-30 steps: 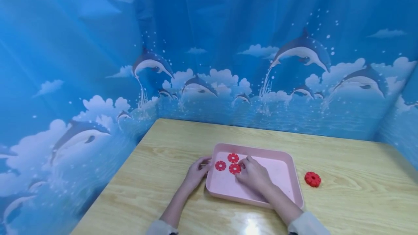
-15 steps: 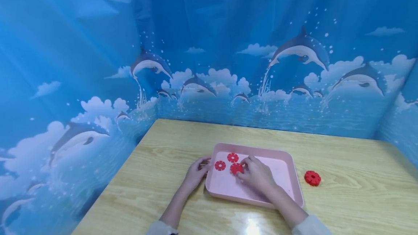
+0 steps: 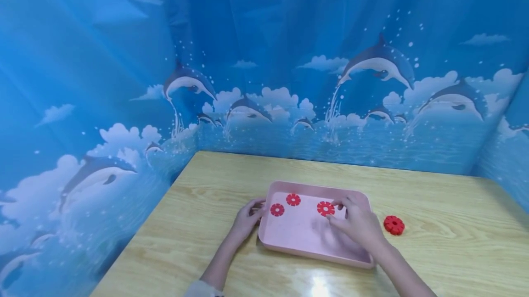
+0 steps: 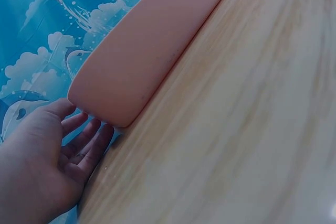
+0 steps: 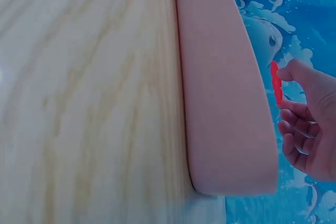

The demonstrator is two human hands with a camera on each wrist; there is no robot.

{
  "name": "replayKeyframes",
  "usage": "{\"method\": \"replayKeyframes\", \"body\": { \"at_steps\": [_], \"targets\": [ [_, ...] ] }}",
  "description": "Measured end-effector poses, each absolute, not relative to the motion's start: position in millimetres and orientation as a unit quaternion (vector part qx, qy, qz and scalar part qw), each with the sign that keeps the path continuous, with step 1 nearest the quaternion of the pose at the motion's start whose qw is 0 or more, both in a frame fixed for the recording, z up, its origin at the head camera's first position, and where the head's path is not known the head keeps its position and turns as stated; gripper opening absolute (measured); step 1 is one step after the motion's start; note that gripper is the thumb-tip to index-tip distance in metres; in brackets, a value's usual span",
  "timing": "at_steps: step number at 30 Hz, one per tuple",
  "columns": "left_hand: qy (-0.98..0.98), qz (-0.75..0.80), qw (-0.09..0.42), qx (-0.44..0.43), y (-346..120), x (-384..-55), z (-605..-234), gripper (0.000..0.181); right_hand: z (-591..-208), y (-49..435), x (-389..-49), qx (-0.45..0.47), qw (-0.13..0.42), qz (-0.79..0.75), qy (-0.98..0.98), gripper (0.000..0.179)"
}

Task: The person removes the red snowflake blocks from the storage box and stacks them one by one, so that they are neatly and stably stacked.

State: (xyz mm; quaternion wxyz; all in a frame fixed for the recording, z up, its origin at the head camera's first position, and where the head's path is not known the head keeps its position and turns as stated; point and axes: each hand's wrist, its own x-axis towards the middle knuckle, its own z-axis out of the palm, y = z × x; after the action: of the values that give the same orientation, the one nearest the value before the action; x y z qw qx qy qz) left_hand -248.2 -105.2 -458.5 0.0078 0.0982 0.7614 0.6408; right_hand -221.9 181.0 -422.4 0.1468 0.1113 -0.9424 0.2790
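Note:
My right hand (image 3: pixel 359 221) pinches a red notched disc, a snowflake building piece (image 3: pixel 325 208), by its edge between thumb and forefinger. In the right wrist view this piece (image 5: pixel 276 83) shows edge-on above the wall of the pink tray (image 5: pixel 226 87), while the other fingers curl loosely. My left hand (image 3: pixel 246 219) rests against the left end of the tray (image 3: pixel 303 254), its fingertips touching the outer wall and the thumb at the rim in the left wrist view. Two more red pieces, a lower one (image 3: pixel 277 210) and an upper one (image 3: pixel 293 199), lie flat in the tray's left part.
A thicker red notched piece, seemingly a stack (image 3: pixel 394 225), sits on the wooden table (image 3: pixel 231 173) just right of the tray. Blue curtains with dolphins (image 3: pixel 264 136) stand behind and beside the table.
My right hand has lifted the red piece from beside the other two and carried it rightward over the tray. My left hand stays at the tray's left end.

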Motion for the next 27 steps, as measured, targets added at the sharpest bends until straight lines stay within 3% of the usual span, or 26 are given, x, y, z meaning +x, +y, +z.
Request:
{"method": "replayKeyframes", "body": {
  "at_steps": [13,27],
  "targets": [
    [0.760,0.643,0.007,0.097,-105,-249,-459,0.035,-405,229,-203,0.090,0.197,0.239,-0.946,0.033],
    [0.759,0.644,0.006,0.097,-105,-247,-458,0.035,-419,282,-191,0.045,0.232,0.228,-0.945,0.035]
  ]
}}
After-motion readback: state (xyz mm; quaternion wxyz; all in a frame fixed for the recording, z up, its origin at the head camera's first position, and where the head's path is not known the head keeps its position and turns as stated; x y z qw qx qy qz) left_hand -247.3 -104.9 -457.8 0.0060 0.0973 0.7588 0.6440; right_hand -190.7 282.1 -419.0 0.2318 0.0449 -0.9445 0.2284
